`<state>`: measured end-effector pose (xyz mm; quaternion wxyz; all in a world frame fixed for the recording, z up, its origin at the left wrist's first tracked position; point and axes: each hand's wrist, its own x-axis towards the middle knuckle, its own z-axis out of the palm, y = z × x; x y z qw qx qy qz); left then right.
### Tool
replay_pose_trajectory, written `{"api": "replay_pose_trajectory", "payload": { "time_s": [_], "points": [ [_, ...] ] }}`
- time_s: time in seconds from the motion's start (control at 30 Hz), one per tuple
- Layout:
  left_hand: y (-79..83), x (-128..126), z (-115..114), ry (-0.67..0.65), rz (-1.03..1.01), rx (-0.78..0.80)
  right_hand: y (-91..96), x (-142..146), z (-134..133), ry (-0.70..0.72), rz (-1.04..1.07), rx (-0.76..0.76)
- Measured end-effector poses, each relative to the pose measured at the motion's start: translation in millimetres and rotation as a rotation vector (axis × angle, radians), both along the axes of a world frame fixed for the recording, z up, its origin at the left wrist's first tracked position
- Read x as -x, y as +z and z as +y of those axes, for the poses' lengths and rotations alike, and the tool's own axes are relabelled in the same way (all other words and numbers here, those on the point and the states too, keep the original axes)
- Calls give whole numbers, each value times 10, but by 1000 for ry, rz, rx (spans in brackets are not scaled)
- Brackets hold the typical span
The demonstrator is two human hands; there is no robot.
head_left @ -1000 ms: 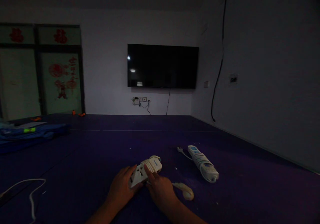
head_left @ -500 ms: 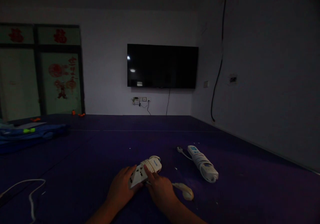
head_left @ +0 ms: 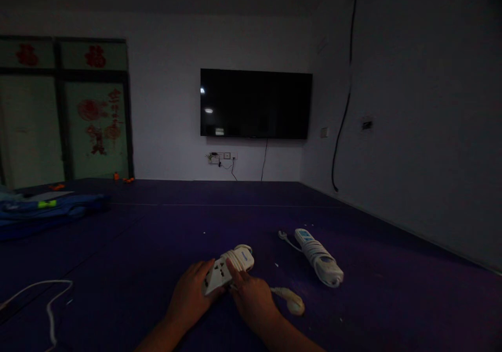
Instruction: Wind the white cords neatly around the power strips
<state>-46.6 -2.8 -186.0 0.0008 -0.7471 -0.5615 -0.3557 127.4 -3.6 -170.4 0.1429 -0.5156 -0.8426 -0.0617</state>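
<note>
A white power strip [head_left: 229, 268] with its cord wound round it lies on the dark purple floor mat [head_left: 157, 237] in front of me. My left hand [head_left: 190, 297] grips its near end, fingers curled round it. My right hand [head_left: 251, 297] rests on its right side, fingers pressed on the strip and the wound cord. The cord's plug [head_left: 292, 304] lies on the mat just right of my right hand.
A second white power strip [head_left: 319, 258], cord wound round it, lies further right. A loose white cable [head_left: 49, 299] curls at the lower left. Blue folded cloth [head_left: 47, 211] sits at the left. A wall television [head_left: 255, 103] and sockets [head_left: 221, 157] face me.
</note>
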Motion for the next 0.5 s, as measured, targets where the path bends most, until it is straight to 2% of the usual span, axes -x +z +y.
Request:
{"api": "replay_pose_trajectory", "payload": {
  "time_s": [0.5],
  "points": [
    [24,-7,-18,14,-12,38,46,10,-27,0,-23,20]
  ]
}}
